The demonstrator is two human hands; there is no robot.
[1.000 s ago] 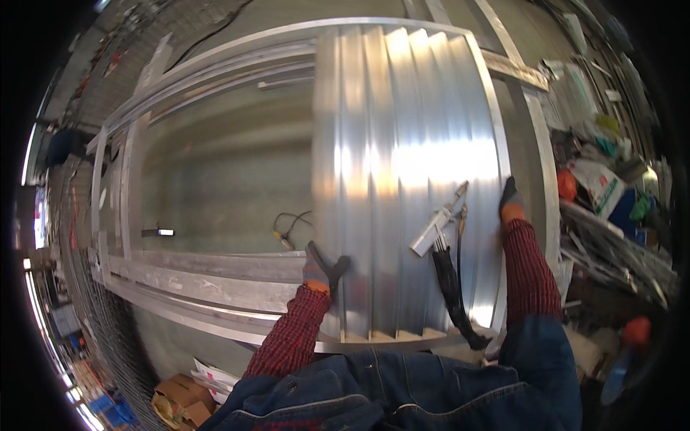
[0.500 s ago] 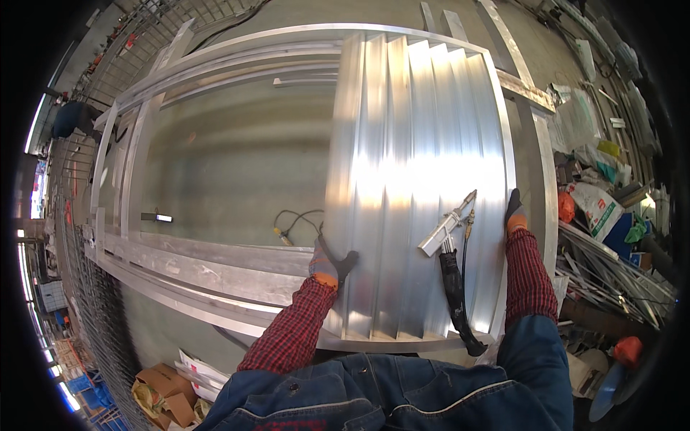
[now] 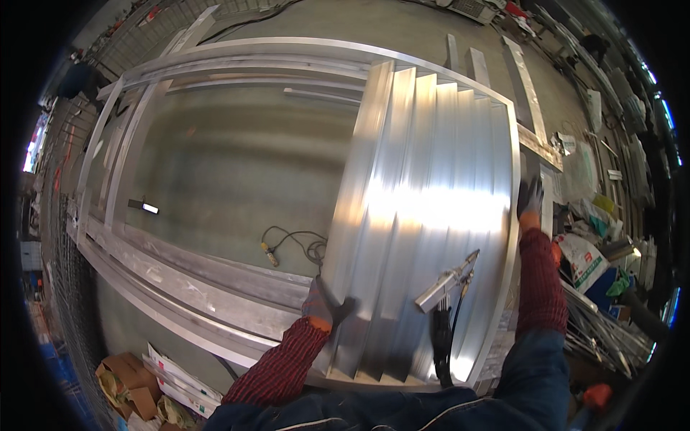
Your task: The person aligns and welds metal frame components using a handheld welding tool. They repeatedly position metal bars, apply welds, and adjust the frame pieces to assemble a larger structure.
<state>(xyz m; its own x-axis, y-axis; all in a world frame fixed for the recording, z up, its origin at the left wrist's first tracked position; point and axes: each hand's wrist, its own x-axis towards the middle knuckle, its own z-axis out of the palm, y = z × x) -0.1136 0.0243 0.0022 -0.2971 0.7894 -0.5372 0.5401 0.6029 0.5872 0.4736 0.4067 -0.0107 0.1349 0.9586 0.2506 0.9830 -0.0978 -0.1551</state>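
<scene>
A large silver metal frame [image 3: 512, 126] lies before me, its right part covered by overlapping metal louver slats [image 3: 402, 158]. My left hand [image 3: 325, 307], in a grey and orange glove, is at the near left edge of the leftmost slat. Its thumb lies across the slat's top and its fingers go down past the edge, partly hidden. My right hand [image 3: 530, 197], gloved alike, is just outside the frame's right side with its fingers stretched forward. A metal air gun-like tool [image 3: 440, 287] with a black-wrapped handle and a thin hose rests on the slats near my right arm.
Metal beams [image 3: 528, 86] support the frame. A cable with a yellow plug [image 3: 271, 257] lies on the floor inside it. Scrap strips [image 3: 600, 334] and bags [image 3: 582, 258] crowd the right side. A cardboard box [image 3: 129, 384] stands at the near left, beside wire mesh [image 3: 79, 302].
My right hand has come off the frame's right edge and moved outward. My left hand remains at the slat's edge. The whole view has shifted and tilted.
</scene>
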